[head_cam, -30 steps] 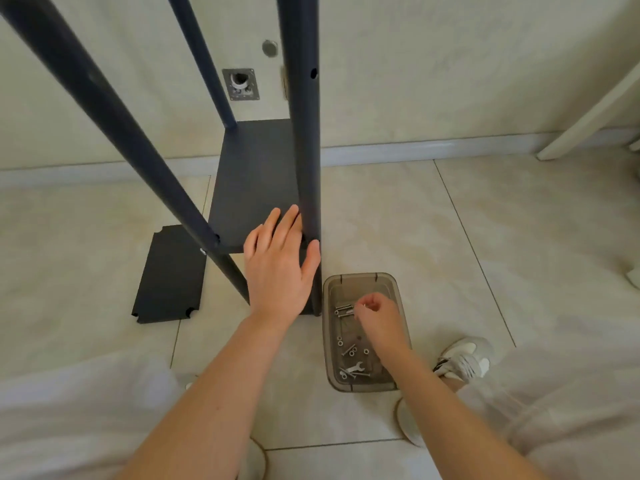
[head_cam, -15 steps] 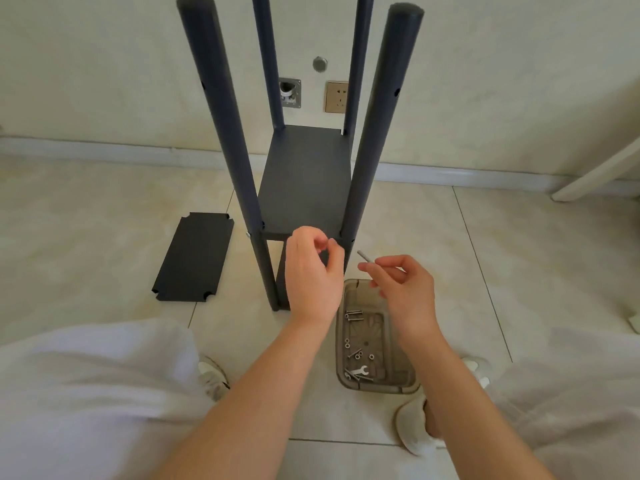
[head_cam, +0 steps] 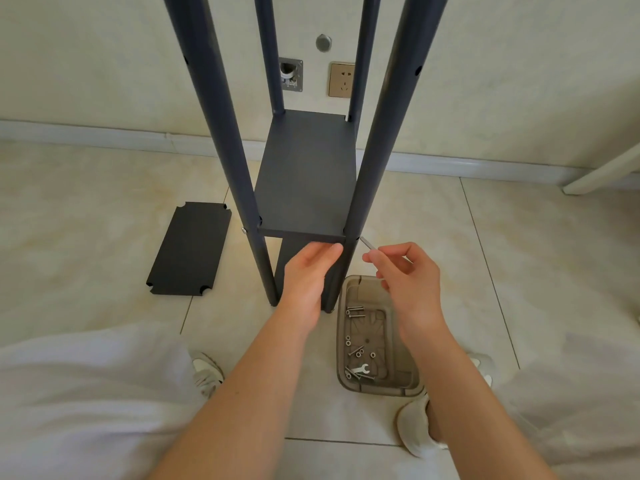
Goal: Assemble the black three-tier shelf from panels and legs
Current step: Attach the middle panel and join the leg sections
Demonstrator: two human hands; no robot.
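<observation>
A black shelf frame stands on the floor: several round legs, the near left leg (head_cam: 221,133) and the near right leg (head_cam: 384,143) closest to me, with one black panel (head_cam: 306,178) fixed between them. My left hand (head_cam: 306,278) reaches under the front edge of that panel, fingers against its underside beside the near right leg. My right hand (head_cam: 405,275) pinches a silver bolt (head_cam: 366,242), its tip pointing at the near right leg just below the panel. A loose black panel (head_cam: 189,249) with notched corners lies flat on the tiles to the left.
A translucent brown tray (head_cam: 377,336) on the floor holds several bolts, nuts and a small wrench (head_cam: 360,369). My white-trousered knees and white shoes frame the bottom. The wall behind carries a socket (head_cam: 341,79). A white furniture leg (head_cam: 602,168) slants at right.
My right hand lifted a bolt from the tray and brought it up to the near right leg. My left hand left that leg and moved under the panel's front edge.
</observation>
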